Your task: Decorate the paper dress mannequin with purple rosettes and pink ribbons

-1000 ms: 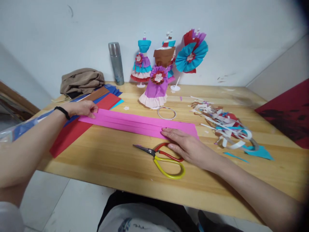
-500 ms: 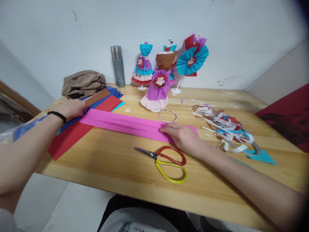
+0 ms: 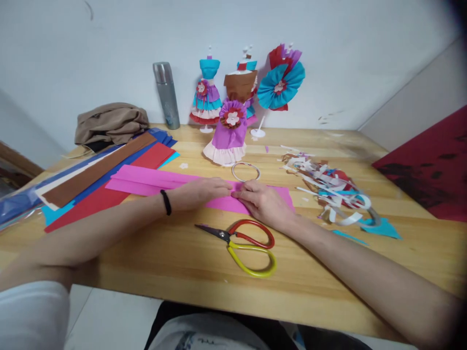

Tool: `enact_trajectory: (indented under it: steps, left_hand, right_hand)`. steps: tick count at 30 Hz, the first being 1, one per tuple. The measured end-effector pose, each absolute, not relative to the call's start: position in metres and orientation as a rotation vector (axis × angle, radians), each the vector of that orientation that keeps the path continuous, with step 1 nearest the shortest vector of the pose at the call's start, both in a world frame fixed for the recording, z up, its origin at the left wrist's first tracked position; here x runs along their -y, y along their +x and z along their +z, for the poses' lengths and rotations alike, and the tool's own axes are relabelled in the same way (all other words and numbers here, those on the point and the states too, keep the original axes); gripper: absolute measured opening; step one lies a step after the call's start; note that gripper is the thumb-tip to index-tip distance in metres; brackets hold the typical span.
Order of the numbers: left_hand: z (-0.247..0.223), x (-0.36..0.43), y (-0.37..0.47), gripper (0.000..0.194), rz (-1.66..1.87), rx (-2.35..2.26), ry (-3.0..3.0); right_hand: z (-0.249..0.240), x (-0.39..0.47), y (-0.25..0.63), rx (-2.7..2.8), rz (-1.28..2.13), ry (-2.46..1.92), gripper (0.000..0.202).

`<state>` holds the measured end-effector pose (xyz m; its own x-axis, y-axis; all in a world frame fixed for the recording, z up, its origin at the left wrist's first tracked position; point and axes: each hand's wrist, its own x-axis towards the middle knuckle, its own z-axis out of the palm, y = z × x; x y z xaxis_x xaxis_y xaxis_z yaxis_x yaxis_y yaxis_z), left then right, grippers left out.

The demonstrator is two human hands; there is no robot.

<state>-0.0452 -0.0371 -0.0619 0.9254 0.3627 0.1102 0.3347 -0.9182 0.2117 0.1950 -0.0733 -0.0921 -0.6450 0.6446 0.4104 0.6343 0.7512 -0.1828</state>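
Note:
A long pink paper strip (image 3: 153,182) lies across the table, with a lengthwise fold along it. My left hand (image 3: 204,191) rests low on the strip, its fingers stretched toward the right hand. Closed on the strip's middle-right part, my right hand (image 3: 257,198) has its thumb and fingers pressed together on the paper. The fingertips of both hands nearly meet. Just in front of the hands are scissors (image 3: 226,236) with one red and one yellow handle, their blades pointing left.
Colored paper sheets (image 3: 98,170) and a brown cloth (image 3: 111,122) lie at the left. A flask (image 3: 167,97) and dressed paper figures (image 3: 229,131) stand at the back. Behind the strip is a ring (image 3: 258,171). Paper scraps (image 3: 328,187) are piled at the right.
My left hand has moved right, from the strip's left end to beside my right hand. The brown sheet it covered now shows. The whole view has shifted slightly.

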Motion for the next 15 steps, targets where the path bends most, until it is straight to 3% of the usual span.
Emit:
enact_trajectory:
  steps: [5,15]
  left_hand:
    - [-0.071,0.038,-0.052,0.047,0.145,-0.615,2.814]
    - [-0.068,0.034,-0.071,0.049,-0.002,-0.776,2.709]
  right_hand:
    - [-0.091,0.078,0.195,2.477,0.02,-1.03,0.032]
    - [-0.089,0.077,0.212,2.248,0.27,-1.234,0.026]
